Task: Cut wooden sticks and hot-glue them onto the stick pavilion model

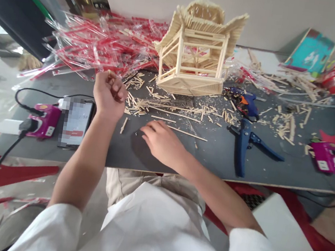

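Dark-grey table (pixel 213 157) | far left: red-and-clear plastic wrapper heap (pixel 97 45) | far centre: upright pale wooden-stick pavilion (pixel 192 81) | left hand (pixel 109 92) beside heap, fingers curled; right hand (pixel 162 141) near centre, fingers bent; grasps: cannot tell | thin wooden stick (pixel 188 133) just beyond right hand

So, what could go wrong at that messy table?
The left forearm might nudge the phone right beside it. The blue cutter lies near the front edge of the table, so a bump could knock it off. The thin stick by the right hand might get brushed away.
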Demonstrator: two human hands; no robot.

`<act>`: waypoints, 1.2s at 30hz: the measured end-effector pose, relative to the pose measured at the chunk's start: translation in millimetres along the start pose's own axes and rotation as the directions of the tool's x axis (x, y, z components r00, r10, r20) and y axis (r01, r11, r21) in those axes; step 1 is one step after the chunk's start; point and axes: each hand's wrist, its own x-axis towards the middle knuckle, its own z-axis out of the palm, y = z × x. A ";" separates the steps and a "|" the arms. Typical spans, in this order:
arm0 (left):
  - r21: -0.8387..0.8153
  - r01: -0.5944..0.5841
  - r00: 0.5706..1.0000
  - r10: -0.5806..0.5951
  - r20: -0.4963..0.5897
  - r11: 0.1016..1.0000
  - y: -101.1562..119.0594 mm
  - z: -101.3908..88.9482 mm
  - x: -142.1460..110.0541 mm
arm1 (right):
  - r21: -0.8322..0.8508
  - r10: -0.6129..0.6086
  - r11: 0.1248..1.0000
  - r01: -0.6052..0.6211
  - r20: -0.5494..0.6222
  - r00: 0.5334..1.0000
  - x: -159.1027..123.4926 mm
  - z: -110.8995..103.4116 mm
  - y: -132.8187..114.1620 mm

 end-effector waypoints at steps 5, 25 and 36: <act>0.030 -0.036 0.999 0.035 0.029 0.999 1.9 -4.1 0.8 | -0.192 -0.182 0.963 0.191 0.064 0.981 42.2 23.8 -9.4; 0.426 -0.288 0.853 0.027 0.521 0.858 -12.6 35.9 -53.4 | 0.799 0.308 0.600 -0.032 -0.193 0.932 9.0 -37.9 70.4; 0.475 -0.297 0.849 0.002 0.528 0.828 -33.6 54.1 -73.8 | 0.863 0.298 0.505 0.011 -0.186 0.936 -1.7 -21.7 109.4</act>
